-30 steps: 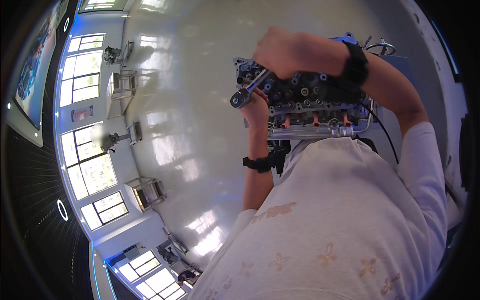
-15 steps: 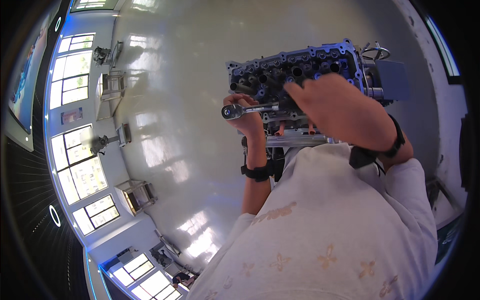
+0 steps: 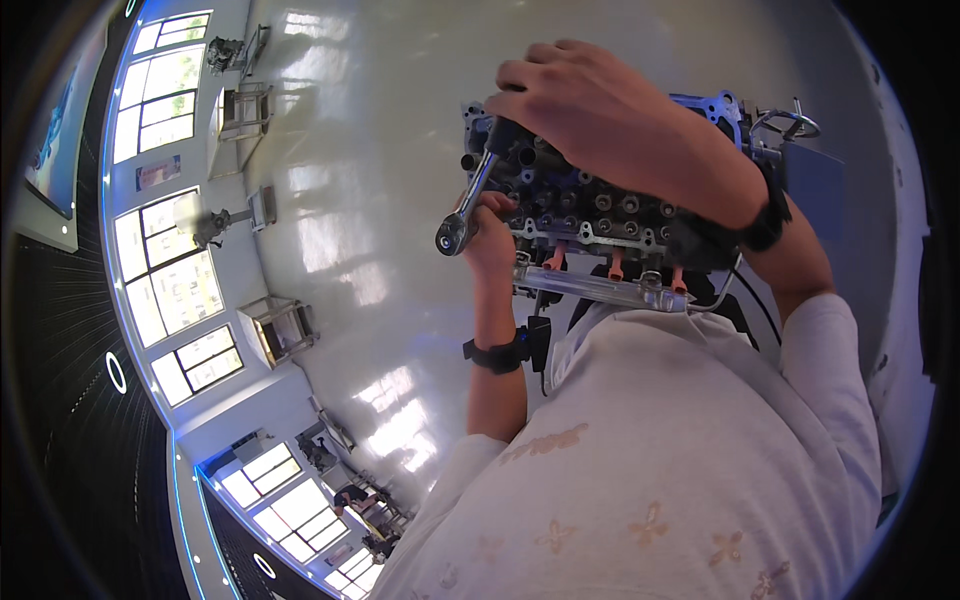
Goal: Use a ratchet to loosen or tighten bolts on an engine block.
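Observation:
A chrome ratchet wrench (image 3: pixel 471 200) with a black grip slants over the left end of an engine's cylinder head (image 3: pixel 600 205). Its round head is at the lower left and its handle points up and slightly right. My right hand (image 3: pixel 590 95) is closed around the black grip, reaching across the far side of the engine. My left hand (image 3: pixel 488 240) is at the ratchet's head, fingers curled behind it and partly hidden. What lies under the ratchet's head cannot be seen. Valve springs and dark round tubes show between my arms.
Orange-pink connectors (image 3: pixel 616 266) and a metal rail (image 3: pixel 600 288) line the engine's near side. A grey plate (image 3: pixel 812 200) stands at its right. A black cable (image 3: pixel 760 305) hangs by my right forearm. Engine stands and metal trolleys (image 3: pixel 275 330) line the windowed wall at left.
My right hand has moved from above the engine to the far left and taken the ratchet's grip. The handle has swung from pointing right to pointing away. My left hand stays by the ratchet's head.

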Tool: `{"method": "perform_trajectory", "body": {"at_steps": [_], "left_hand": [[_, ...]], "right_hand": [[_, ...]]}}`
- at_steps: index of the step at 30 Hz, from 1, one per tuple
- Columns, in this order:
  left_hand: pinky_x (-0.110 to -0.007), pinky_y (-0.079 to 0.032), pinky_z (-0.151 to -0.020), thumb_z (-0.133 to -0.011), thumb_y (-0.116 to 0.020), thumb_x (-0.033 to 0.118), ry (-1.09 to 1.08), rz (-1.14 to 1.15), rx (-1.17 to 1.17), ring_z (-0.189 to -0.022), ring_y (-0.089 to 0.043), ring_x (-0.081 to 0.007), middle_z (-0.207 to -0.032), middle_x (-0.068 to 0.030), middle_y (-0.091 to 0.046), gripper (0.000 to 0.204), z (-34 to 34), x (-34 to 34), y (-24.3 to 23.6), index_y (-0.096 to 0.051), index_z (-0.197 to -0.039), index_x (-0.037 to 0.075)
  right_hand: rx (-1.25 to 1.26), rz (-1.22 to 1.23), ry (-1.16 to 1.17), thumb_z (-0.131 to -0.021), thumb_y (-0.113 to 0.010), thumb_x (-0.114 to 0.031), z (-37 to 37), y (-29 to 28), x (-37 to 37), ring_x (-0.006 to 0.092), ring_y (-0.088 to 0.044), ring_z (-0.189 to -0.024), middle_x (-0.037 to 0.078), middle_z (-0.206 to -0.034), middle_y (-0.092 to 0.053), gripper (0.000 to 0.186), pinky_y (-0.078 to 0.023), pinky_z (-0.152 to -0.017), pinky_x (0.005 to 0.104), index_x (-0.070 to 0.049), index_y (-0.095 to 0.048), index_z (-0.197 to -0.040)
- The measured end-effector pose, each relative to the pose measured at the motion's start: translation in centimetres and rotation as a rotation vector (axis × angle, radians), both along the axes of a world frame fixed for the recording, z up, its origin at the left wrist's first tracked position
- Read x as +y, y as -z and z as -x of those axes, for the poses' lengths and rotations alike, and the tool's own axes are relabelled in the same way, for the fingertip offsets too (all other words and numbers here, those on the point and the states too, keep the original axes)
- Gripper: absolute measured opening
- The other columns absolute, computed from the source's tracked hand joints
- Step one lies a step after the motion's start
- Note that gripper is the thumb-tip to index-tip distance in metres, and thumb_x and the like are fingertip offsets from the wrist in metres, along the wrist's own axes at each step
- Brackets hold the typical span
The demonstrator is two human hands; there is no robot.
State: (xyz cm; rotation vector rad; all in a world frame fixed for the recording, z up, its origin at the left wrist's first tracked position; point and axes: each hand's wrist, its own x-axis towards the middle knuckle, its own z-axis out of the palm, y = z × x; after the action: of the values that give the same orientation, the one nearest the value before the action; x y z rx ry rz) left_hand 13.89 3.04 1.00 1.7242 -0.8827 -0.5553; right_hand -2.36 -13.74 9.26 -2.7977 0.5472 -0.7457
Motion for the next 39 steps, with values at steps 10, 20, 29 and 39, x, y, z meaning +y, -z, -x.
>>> {"method": "perform_trajectory", "body": {"at_steps": [10,20,29,39], "left_hand": [[-0.031,-0.051,-0.067,-0.081,-0.031,-0.009,0.031,0.025,0.138,-0.065,-0.058,-0.0169,-0.074,-0.0101,-0.059,0.020,-1.0,-0.9,0.3,-0.047,-0.075,0.001],[-0.026,-0.042,-0.054,-0.085,-0.037,0.000,0.268,0.220,0.080,-0.057,-0.051,-0.0120,-0.064,-0.0063,-0.054,0.020,-1.5,-1.4,1.1,-0.051,-0.070,0.001],[-0.042,-0.047,-0.061,-0.074,-0.060,0.004,0.268,0.098,-0.093,-0.070,-0.060,-0.0391,-0.072,-0.0181,-0.062,0.006,-1.1,-0.4,-0.9,-0.064,-0.079,0.004],[-0.045,-0.047,-0.062,-0.068,-0.064,0.008,0.223,0.207,-0.069,-0.068,-0.061,-0.0377,-0.069,-0.0162,-0.060,0.011,-0.9,-0.3,0.0,-0.056,-0.073,0.003]], "right_hand": [[0.508,0.157,0.057,-0.078,-0.068,-0.017,-5.4,-1.3,4.2,0.0198,-0.062,-0.096,0.005,-0.092,-0.065,0.022,-0.044,-0.091,0.0351,-0.007,-0.062,-0.097],[0.891,-0.551,-0.258,-0.089,-0.057,-0.025,-4.1,-6.2,10.8,0.0334,-0.065,-0.062,0.016,-0.062,-0.062,0.032,-0.052,-0.061,0.0393,0.002,-0.063,-0.072],[0.437,0.509,-0.173,-0.070,-0.069,-0.010,-7.1,-5.3,4.2,0.0301,-0.065,-0.090,0.014,-0.088,-0.067,0.033,-0.051,-0.077,0.0409,-0.004,-0.065,-0.102],[0.883,-1.318,0.290,-0.086,-0.059,-0.012,-8.1,-6.2,10.2,0.0153,-0.067,-0.059,0.011,-0.074,-0.070,0.016,-0.052,-0.058,0.0308,0.003,-0.065,-0.087]]}}
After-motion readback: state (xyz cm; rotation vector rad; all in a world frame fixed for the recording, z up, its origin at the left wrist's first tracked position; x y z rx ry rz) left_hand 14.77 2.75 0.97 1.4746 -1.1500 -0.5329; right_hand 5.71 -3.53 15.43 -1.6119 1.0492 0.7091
